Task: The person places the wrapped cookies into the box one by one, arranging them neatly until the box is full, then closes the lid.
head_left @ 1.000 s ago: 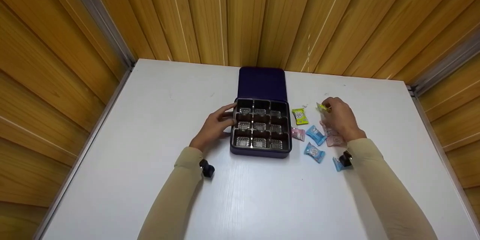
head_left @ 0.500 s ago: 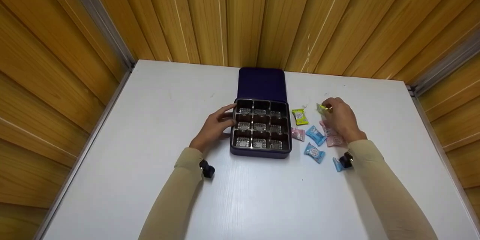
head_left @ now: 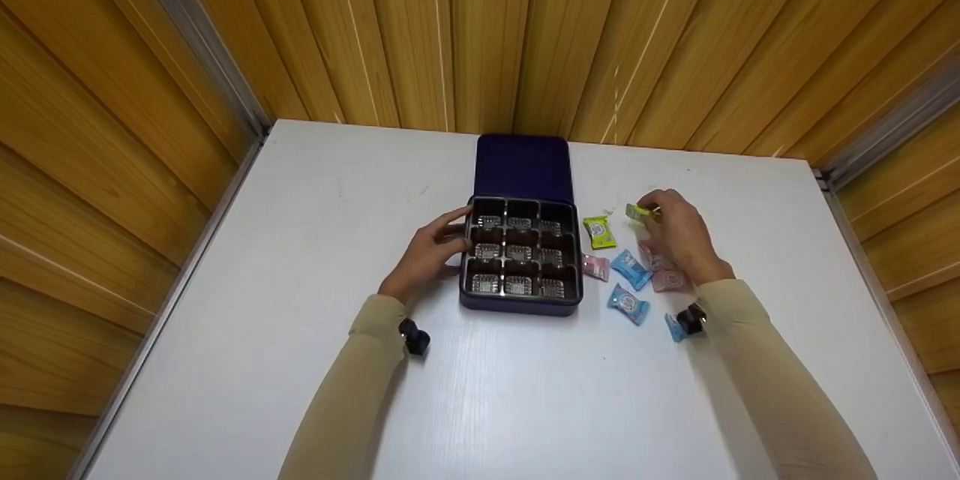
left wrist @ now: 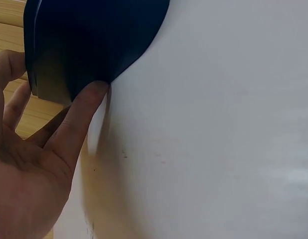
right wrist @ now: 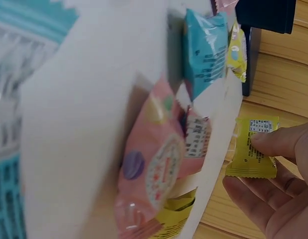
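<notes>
A dark blue hinged tin (head_left: 521, 307) stands on the table with its lid (head_left: 523, 166) folded back. Its brown plastic insert is divided into several square compartments with ridged bottoms showing. My left hand (head_left: 424, 259) rests against the tin's left wall, thumb and fingers spread and touching it; in the left wrist view the thumb lies at the lower edge. Right of the tin, my right hand (head_left: 684, 236) pinches a yellow wrapped candy (right wrist: 253, 149) between thumb and fingers, held above the table. Close below that hand lie pink wrapped candies (head_left: 669, 281).
Beside the tin lie another yellow candy (head_left: 600, 232), a pink candy (head_left: 596, 267) and two blue ones (head_left: 631, 270). A further blue candy (head_left: 675, 327) is partly under the right wrist camera. In the right wrist view, a yellow candy (right wrist: 178, 216) sits behind a pink one. Wood-patterned walls (head_left: 495, 37) enclose the white table.
My right hand has lifted slightly and shifted a little away, bringing more of the yellow candy into sight. The left hand and tin have stayed put.
</notes>
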Demonstrator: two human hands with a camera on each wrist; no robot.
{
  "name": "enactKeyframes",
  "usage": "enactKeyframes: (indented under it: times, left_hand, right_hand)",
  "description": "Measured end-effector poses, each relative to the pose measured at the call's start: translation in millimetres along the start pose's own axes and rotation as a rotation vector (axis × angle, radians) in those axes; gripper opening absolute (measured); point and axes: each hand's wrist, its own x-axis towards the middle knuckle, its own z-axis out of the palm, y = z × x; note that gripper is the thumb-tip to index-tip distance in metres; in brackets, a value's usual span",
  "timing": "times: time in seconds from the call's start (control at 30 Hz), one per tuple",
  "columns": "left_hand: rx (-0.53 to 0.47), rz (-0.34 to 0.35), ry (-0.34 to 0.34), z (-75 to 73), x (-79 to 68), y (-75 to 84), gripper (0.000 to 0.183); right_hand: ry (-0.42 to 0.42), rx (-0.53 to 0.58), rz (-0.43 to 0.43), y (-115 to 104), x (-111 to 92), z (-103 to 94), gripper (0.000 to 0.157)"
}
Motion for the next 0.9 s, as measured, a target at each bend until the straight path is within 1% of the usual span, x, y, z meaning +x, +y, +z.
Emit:
enactKeyframes:
  times: [0.1, 0.23, 0.47, 0.6, 0.73, 0.9]
  left_hand:
    - [-0.001, -0.003, 0.004, 0.0, 0.4, 0.0, 0.064]
    - [-0.006, -0.007, 0.003, -0.2, 0.1, -0.1, 0.064]
    - [-0.001, -0.001, 0.007, 1.2, -1.0, 0.8, 0.064]
    - [-0.003, -0.013, 0.011, 1.7, -1.0, 0.7, 0.064]
    - [0.004, -0.010, 0.012, 1.4, -0.3, 0.3, 0.063]
    - [-0.017, -0.010, 0.005, 1.2, 0.2, 0.0, 0.065]
  right_hand:
    - [0.014, -0.004, -0.039, -6.4, -0.1, -0.6, 0.026]
    - [0.031, -0.004, -0.084, -15.1, -1.6, -1.1, 0.023]
    - [0.042, -0.004, -0.115, -29.2, -4.7, -2.2, 0.024]
    - [0.036, 0.001, -0.126, -34.7, -6.1, -2.8, 0.026]
    - [0.030, 0.008, -0.157, -39.0, -6.4, -3.3, 0.027]
    - [0.028, 0.014, -0.193, -44.0, -6.1, -4.1, 0.026]
